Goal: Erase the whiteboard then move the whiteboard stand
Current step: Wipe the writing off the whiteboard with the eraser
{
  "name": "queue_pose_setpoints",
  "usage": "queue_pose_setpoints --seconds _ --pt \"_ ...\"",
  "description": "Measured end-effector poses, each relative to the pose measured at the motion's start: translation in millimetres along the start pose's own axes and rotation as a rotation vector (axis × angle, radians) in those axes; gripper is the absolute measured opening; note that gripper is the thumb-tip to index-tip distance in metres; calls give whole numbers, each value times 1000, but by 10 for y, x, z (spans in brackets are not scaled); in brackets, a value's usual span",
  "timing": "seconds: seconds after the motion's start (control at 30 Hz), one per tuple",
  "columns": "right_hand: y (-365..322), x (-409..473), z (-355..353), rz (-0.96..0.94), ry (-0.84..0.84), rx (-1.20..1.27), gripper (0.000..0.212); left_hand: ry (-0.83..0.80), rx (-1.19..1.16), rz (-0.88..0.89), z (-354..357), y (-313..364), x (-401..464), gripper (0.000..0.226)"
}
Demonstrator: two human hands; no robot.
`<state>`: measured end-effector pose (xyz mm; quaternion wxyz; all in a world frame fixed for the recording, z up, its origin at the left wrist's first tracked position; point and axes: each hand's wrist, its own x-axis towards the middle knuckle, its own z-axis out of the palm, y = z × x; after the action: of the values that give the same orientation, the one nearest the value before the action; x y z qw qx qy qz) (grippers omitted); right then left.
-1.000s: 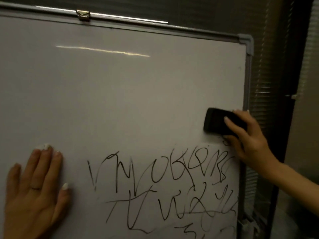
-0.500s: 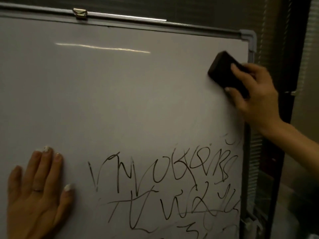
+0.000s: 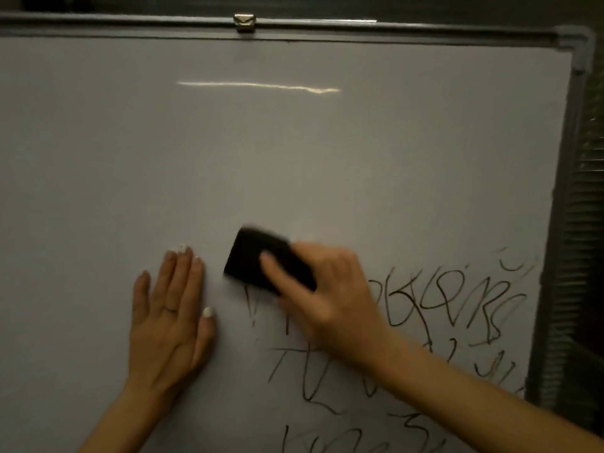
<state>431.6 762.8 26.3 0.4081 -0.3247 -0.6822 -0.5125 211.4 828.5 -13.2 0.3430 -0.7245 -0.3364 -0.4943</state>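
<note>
A large whiteboard (image 3: pixel 294 152) in a grey metal frame fills the view. Its upper part is bare; black marker scribbles (image 3: pixel 454 299) cover the lower right. My right hand (image 3: pixel 333 295) grips a black eraser (image 3: pixel 261 259) and presses it against the board at the left end of the top scribble line, motion-blurred. My left hand (image 3: pixel 170 318) lies flat on the board just left of the eraser, fingers spread, a ring on one finger. The stand below the board is out of view.
A metal clip (image 3: pixel 244 22) sits on the top frame rail. The board's right frame edge (image 3: pixel 562 204) runs down beside dark window blinds (image 3: pixel 588 223) at the far right.
My right hand has swept the eraser from the board's upper right corner down and left to the start of the scribbles. The view has shifted so the board appears further right.
</note>
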Motion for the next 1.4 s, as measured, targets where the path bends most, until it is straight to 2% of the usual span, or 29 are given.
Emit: queue_pose_setpoints --seconds 0.1,0.17,0.3,0.4,0.47,0.6,0.7,0.77,0.83,0.93,1.0,1.1,1.17,1.23,1.3,1.4 --pt "-384 -478 123 -108 -94 27 47 37 -15 42 -22 -39 -6 56" --pt "-494 -694 146 -125 -135 29 40 41 -8 66 -27 -65 -11 62" --pt "-436 -751 52 -253 -211 17 33 45 22 117 -29 -101 -2 62" --pt "-255 -518 -65 -306 -185 11 33 62 19 124 -44 -83 -27 57" --pt "-61 -217 -151 -205 -102 -31 37 70 18 124 -57 -83 -35 55" --pt "359 292 -316 130 25 -86 46 79 15 122 -64 -81 -34 56" --pt "324 215 -296 195 54 -96 47 75 12 111 -55 -63 -37 56" --pt "140 -64 -228 142 17 -53 51 81 22 113 -48 -64 -45 56" --pt "-84 -486 -187 6 -80 -24 54 83 30 122 -52 -82 -53 57" --pt "-305 -1170 -236 -318 -325 -11 37 73 32 125 -55 -106 -53 60" --pt "-313 -1435 -310 -484 -493 -33 34 77 37 131 -50 -91 -52 60" --pt "-189 -1428 -361 -550 -483 -57 35 76 48 139 -44 -65 -43 60" --pt "-54 -1280 -367 -467 -373 -50 36 77 43 138 -42 -71 -51 59" --pt "192 -961 -428 -301 -255 -59 34 84 43 141 -45 -88 -58 58" --pt "546 -595 -559 -104 -220 -46 27 84 43 145 -41 -96 -58 58" --pt "980 -206 -726 184 -3 -171 43 93 38 143 -31 -76 -54 57"
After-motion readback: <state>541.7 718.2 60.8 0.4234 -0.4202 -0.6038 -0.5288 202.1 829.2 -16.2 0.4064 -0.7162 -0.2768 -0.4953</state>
